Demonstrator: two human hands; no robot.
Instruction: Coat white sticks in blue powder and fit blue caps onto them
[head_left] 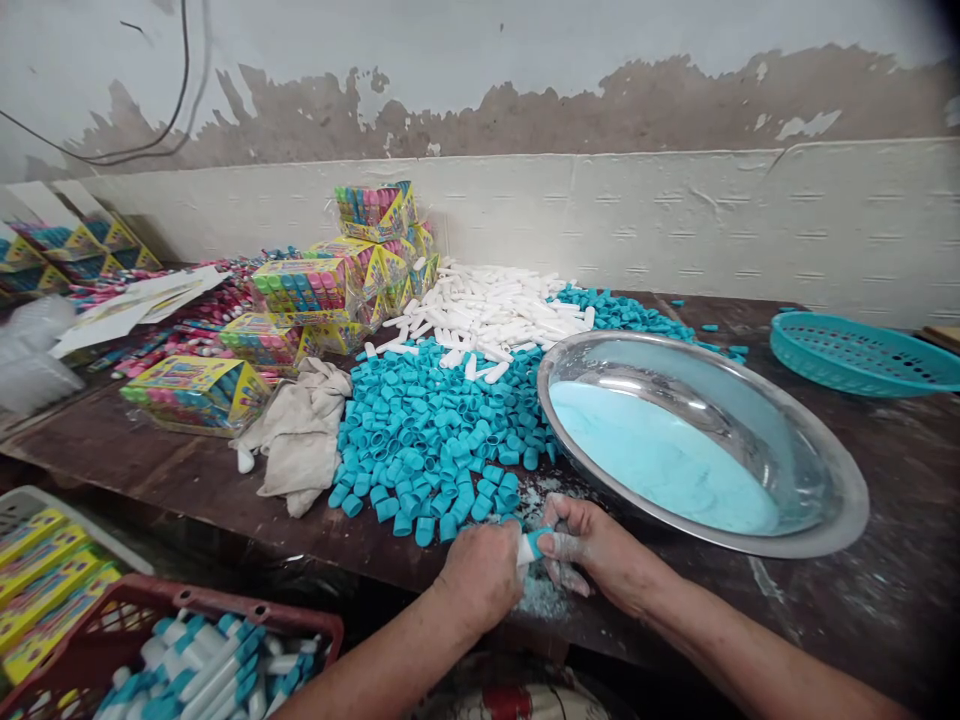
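Observation:
My left hand (484, 572) is closed around a small white plastic tube (524, 553), most of it hidden in the fist. The fingers of my right hand (600, 552) pinch a blue cap (538, 540) at the tube's end, and powder coats the fingertips. Just beyond both hands spreads a heap of loose blue caps (435, 430), with a pile of white tubes (499, 305) behind it. To the right, a tilted metal basin (844, 510) holds pale blue powder (652, 460).
A crumpled cloth (304, 425) lies left of the caps, near stacked candy-coloured display boxes (300, 285). At lower left, a dark red crate (232, 604) contains capped tubes (214, 670). A turquoise perforated basket (855, 350) stands at far right. Spilled powder dusts the dark table (900, 590).

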